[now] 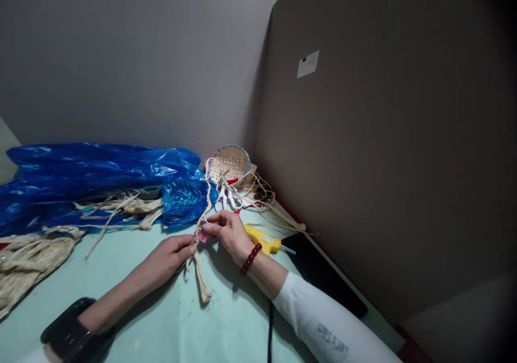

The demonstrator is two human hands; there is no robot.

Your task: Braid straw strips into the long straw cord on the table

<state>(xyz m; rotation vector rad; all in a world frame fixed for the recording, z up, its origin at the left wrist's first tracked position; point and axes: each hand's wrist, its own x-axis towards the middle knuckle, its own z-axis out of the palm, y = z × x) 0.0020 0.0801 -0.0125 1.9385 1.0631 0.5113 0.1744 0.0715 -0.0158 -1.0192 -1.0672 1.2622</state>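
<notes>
A braided cord of pale natural fibre (208, 193) runs from near the woven basket (232, 161) down to both hands. My left hand (177, 251) pinches it between thumb and fingers. Just above and to the right, my right hand (226, 231) is closed with its fingertips at the cord; a small pink piece (204, 236) shows beside them, and I cannot tell which fingers hold it. Below the hands the loose fibre tail (202, 285) hangs down over the table. Behind my right wrist lies a yellow glue gun (262, 239).
Blue plastic bags (105, 166) with fibre strands (137, 206) lie along the back left. A braided fibre piece (32, 263) is at the left edge. White-handled scissors (227, 199) rest before the basket. A black flat object (327, 277) lies right, beside the partition (363, 137).
</notes>
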